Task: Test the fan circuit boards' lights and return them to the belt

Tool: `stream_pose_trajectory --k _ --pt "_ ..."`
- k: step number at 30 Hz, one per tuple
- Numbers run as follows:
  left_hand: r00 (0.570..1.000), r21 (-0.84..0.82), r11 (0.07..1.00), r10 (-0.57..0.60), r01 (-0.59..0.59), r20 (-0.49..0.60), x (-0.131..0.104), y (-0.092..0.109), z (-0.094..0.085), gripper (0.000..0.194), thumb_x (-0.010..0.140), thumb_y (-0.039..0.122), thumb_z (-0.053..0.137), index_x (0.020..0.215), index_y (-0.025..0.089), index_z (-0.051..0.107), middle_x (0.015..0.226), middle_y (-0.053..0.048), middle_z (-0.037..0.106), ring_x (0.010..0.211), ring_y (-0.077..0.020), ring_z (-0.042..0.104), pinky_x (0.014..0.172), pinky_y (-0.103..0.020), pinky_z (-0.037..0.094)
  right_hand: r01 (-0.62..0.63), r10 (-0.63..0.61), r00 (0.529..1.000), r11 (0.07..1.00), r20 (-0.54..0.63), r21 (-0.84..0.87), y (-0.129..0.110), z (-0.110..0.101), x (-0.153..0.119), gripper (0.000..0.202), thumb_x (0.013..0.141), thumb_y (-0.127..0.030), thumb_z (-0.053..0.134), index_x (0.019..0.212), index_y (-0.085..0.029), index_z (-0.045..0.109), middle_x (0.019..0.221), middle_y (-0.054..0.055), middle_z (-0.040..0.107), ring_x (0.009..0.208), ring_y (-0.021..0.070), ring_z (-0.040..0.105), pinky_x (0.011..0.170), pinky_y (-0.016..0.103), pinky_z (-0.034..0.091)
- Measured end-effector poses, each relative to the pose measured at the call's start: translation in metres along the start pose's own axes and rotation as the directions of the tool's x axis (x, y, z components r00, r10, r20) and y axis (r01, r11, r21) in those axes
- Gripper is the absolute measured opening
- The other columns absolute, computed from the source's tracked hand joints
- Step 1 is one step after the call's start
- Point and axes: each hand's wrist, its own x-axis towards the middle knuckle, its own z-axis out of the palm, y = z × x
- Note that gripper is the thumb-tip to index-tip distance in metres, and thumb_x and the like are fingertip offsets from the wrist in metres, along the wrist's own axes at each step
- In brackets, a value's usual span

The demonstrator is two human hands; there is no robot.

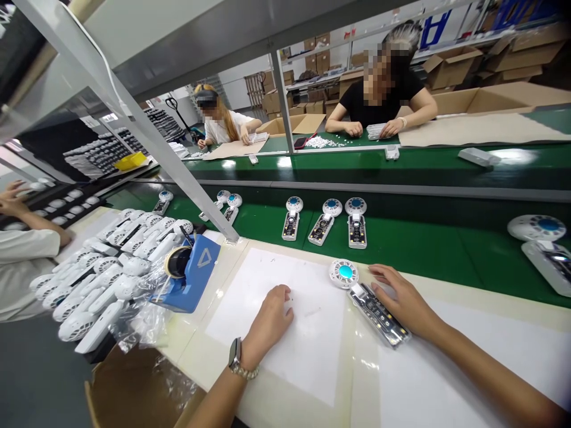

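Note:
On the bench before me lies a handheld fan point(377, 315) with a round white vented head, a glowing blue centre and a handle whose circuit board shows. My right hand point(404, 300) rests along the handle's right edge, thumb against it and fingers stretched past it, not wrapped round. To the left, my left hand point(272, 315) hovers over or rests on a white sheet point(307, 345); its fingers are loosely bent, thumb apart, nothing in them. Several similar fans point(357, 223) lie on the green conveyor belt point(414, 249) beyond.
A blue tape dispenser point(196, 276) stands left, beside stacked white fans point(107, 267) and clear plastic bags. An open cardboard box point(134, 386) sits below the bench edge. A slanted metal post point(178, 172) crosses the left side. Two people work across the belt; another person's arm shows far left.

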Motion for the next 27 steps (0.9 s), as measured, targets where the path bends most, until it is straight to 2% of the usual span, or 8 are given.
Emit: stream_pose_trajectory --k 5,8,11,16,19,22,24,27 --pt "0.999 -0.057 0.998 -0.04 0.041 0.02 0.002 0.003 -0.002 0.027 0.071 0.014 0.046 0.098 0.016 0.044 0.077 -0.001 0.052 0.071 -0.016 0.052 0.067 -0.03 0.045 0.018 -0.018 1.0 1.0 -0.013 0.014 0.001 0.001 0.0 0.031 0.085 -0.036 0.039 0.114 -0.022 0.04 0.122 0.011 0.044 0.107 0.0266 0.052 0.094 0.045 0.042" --pt "0.996 0.017 0.998 -0.054 0.055 -0.069 -0.002 0.004 -0.003 0.024 0.073 0.017 0.046 0.097 0.016 0.045 0.087 -0.005 0.049 0.082 -0.0184 0.051 0.074 -0.032 0.043 0.0 0.001 1.0 1.0 -0.015 0.012 0.0 0.0 -0.001 0.032 0.085 -0.037 0.039 0.114 -0.022 0.04 0.123 0.011 0.043 0.107 0.0262 0.052 0.094 0.043 0.042" --pt "0.997 0.126 0.991 -0.042 0.05 -0.07 -0.007 0.008 -0.002 0.015 0.08 0.021 0.042 0.092 0.014 0.048 0.092 -0.008 0.047 0.09 -0.0215 0.047 0.081 -0.036 0.04 -0.011 0.011 1.0 1.0 -0.003 0.007 0.0 0.0 -0.001 0.033 0.085 -0.037 0.039 0.114 -0.022 0.04 0.123 0.01 0.043 0.108 0.0252 0.051 0.094 0.042 0.042" --pt "0.995 0.263 0.964 -0.022 0.048 -0.1 -0.01 0.009 0.008 0.018 0.087 0.019 0.031 0.085 0.012 0.048 0.087 -0.009 0.045 0.084 -0.0221 0.044 0.075 -0.037 0.039 -0.009 0.009 1.0 1.0 -0.018 -0.002 -0.001 0.0 0.0 0.033 0.085 -0.037 0.039 0.114 -0.021 0.042 0.123 0.01 0.044 0.107 0.0252 0.052 0.092 0.041 0.043" --pt "0.994 0.28 0.959 -0.026 0.055 -0.107 -0.006 0.005 0.01 0.021 0.087 0.015 0.027 0.08 0.012 0.047 0.084 -0.01 0.046 0.08 -0.0219 0.043 0.073 -0.037 0.038 -0.024 0.024 0.999 1.0 -0.032 -0.007 -0.009 -0.003 -0.003 0.034 0.084 -0.041 0.038 0.11 -0.02 0.045 0.113 0.01 0.052 0.099 0.0241 0.055 0.085 0.038 0.046" --pt "0.998 0.135 0.989 -0.058 0.059 -0.014 -0.003 0.007 -0.001 0.019 0.086 0.017 0.029 0.076 0.014 0.045 0.082 -0.008 0.048 0.079 -0.0203 0.044 0.074 -0.036 0.038 -0.076 0.083 0.993 0.994 0.089 -0.081 -0.021 -0.01 -0.011 0.038 0.081 -0.049 0.041 0.106 -0.021 0.049 0.097 0.008 0.06 0.083 0.0239 0.058 0.072 0.036 0.049" --pt "0.989 -0.111 0.991 -0.055 0.071 0.141 -0.001 0.016 -0.013 0.017 0.086 0.024 0.033 0.075 0.016 0.044 0.077 -0.004 0.049 0.074 -0.0171 0.045 0.071 -0.032 0.039 -0.071 0.099 0.979 0.985 0.18 -0.155 -0.028 -0.012 -0.016 0.039 0.077 -0.052 0.047 0.104 -0.024 0.052 0.096 0.007 0.062 0.08 0.0254 0.059 0.067 0.036 0.047" --pt "0.957 -0.503 0.858 0.052 0.104 0.286 0.002 0.04 -0.025 0.022 0.084 0.035 0.04 0.074 0.017 0.046 0.069 0.0 0.047 0.066 -0.0125 0.045 0.066 -0.025 0.04 -0.049 0.093 0.967 0.982 0.237 -0.185 -0.036 -0.012 -0.018 0.035 0.075 -0.049 0.051 0.101 -0.025 0.054 0.093 0.006 0.063 0.079 0.0266 0.058 0.065 0.033 0.044"
